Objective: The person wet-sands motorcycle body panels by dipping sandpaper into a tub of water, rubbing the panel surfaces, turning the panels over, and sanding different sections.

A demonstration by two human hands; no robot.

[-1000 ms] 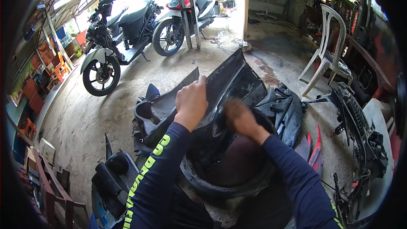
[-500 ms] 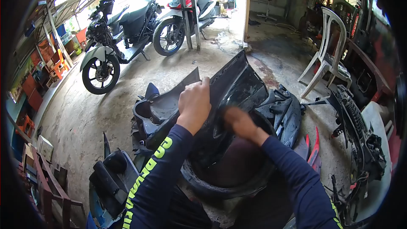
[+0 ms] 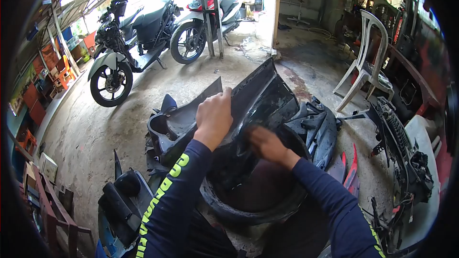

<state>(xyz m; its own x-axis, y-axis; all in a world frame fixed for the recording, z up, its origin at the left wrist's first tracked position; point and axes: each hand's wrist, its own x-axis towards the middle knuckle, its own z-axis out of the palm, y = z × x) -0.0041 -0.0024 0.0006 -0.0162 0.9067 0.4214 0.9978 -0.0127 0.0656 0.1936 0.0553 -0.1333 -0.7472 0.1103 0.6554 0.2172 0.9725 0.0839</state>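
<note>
One black scooter body panel (image 3: 275,96) leans in a round tub (image 3: 244,216). Left hand (image 3: 214,117) grips its edge; right hand (image 3: 268,145), blurred, meets its face, grasp indeterminable. Slack left-hand hold could let the slick-looking panel slide.

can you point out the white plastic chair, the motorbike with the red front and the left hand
white plastic chair (image 3: 381,43), head view, backrest
motorbike with the red front (image 3: 175,45), head view, front tyre
left hand (image 3: 213,118), head view, back of the hand
</note>
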